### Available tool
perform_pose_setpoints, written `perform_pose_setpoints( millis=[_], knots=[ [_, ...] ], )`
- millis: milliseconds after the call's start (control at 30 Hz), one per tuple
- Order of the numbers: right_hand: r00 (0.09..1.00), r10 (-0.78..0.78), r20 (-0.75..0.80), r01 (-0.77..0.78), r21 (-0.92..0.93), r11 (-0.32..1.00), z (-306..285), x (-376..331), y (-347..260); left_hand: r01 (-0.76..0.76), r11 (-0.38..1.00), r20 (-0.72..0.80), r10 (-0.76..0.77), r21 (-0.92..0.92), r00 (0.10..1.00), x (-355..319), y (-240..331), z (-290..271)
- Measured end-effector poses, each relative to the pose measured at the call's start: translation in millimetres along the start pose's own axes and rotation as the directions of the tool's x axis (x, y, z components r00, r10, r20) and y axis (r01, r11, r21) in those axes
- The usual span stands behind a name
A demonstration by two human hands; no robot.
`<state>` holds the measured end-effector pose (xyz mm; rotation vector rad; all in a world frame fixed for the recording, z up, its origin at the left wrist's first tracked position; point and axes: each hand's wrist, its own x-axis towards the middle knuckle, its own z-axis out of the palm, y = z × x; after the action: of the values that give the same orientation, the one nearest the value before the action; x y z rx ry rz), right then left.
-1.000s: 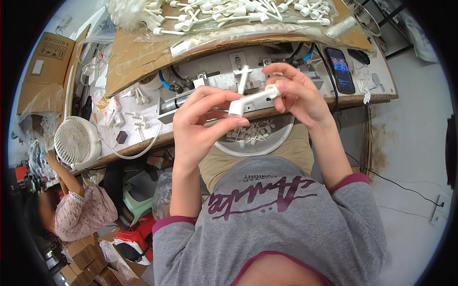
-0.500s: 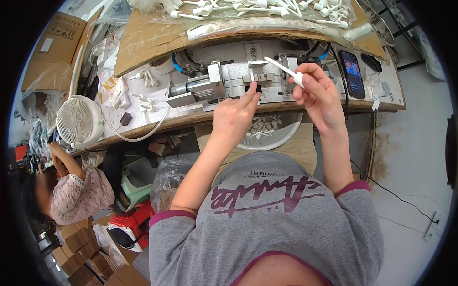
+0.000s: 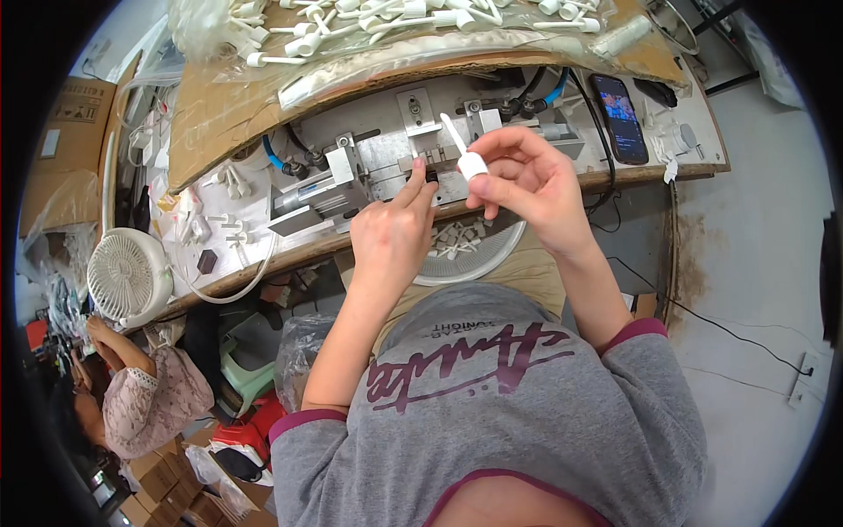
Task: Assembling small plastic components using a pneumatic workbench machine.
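My right hand [image 3: 525,183] pinches a white plastic cap with a long stem [image 3: 471,163] by its wide cap end. The stem points up and to the left, in front of the metal fixture. My left hand [image 3: 392,230] reaches to the middle of the metal clamping fixture [image 3: 382,158] with its index finger stretched out. That fingertip rests at the small metal holder block in the centre, and the other fingers are partly bent. Whether a part sits under the fingertip is hidden. Below the table edge, a round white basket [image 3: 492,258] on my lap holds several small white pieces.
A cardboard sheet [image 3: 206,132] above the fixture carries a heap of white stemmed caps [image 3: 369,22]. To the right lies a phone [image 3: 620,119] beside black cables. A white fan [image 3: 130,274] stands at the left table edge. Another person [image 3: 158,400] sits at far left.
The view has shifted, so the table sits further left. My right hand has brought the stemmed cap closer to my left hand and turned its stem more upright. The left fingertip stays at the fixture.
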<state>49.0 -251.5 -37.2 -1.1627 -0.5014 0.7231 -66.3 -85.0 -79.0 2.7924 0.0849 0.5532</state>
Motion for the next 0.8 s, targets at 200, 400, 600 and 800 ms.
perform_pose_setpoints(
  millis=[200,400,600,800],
  knots=[
    [0.931,-0.365,0.009,0.321,-0.494,0.808,6.8,-6.0,13.2,0.107,0.973,0.045,-0.100,-0.204,0.994,6.3,-5.7,-21.3],
    [0.819,-0.516,0.249,0.452,-0.835,0.314,-2.0,-13.9,38.4,0.142,0.955,-0.325,-0.225,-0.259,0.919,55.8,-33.3,-77.7],
    [0.774,-0.457,0.437,0.463,-0.884,-0.061,6.9,-6.0,69.9,0.088,0.970,-0.509,0.040,0.225,0.860,115.8,-85.1,-74.0],
    [0.804,-0.393,0.446,0.385,-0.895,-0.227,11.9,-2.3,69.6,0.181,0.970,-0.225,-0.142,0.163,0.964,145.6,-93.8,-60.5]
  ],
)
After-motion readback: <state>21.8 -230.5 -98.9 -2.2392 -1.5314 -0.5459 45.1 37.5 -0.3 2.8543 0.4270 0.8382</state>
